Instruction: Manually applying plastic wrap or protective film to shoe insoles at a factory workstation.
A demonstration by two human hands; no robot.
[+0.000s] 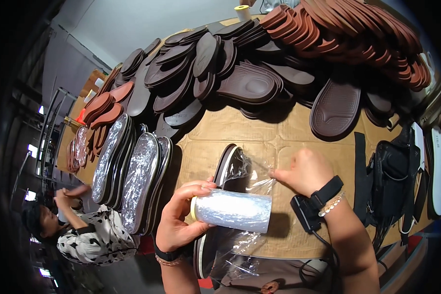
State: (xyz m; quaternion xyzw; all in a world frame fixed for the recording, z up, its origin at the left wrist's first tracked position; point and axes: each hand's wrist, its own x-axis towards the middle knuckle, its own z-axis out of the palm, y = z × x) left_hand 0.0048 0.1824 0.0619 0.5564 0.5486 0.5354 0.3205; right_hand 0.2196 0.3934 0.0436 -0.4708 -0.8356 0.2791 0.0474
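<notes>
Sole piles (pixel 247 83) behind film roll (pixel 234 210) — pouch (pixel 393 166) right

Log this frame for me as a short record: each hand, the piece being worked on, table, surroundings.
left hand: gripping the film roll by its yellow-rimmed end
right hand: pinching clear film, slightly blurred
work piece: dark sole with a pale edge line, partly behind the roll
table: cardboard surface
left side: shiny wrapped soles
far side: dark brown soles, reddish-brown soles
right side: black bag
other person: beyond the table, left

Black bag (pixel 393 164) — far right, co-worker in spotted shirt (pixel 95 240) — lower left
</notes>
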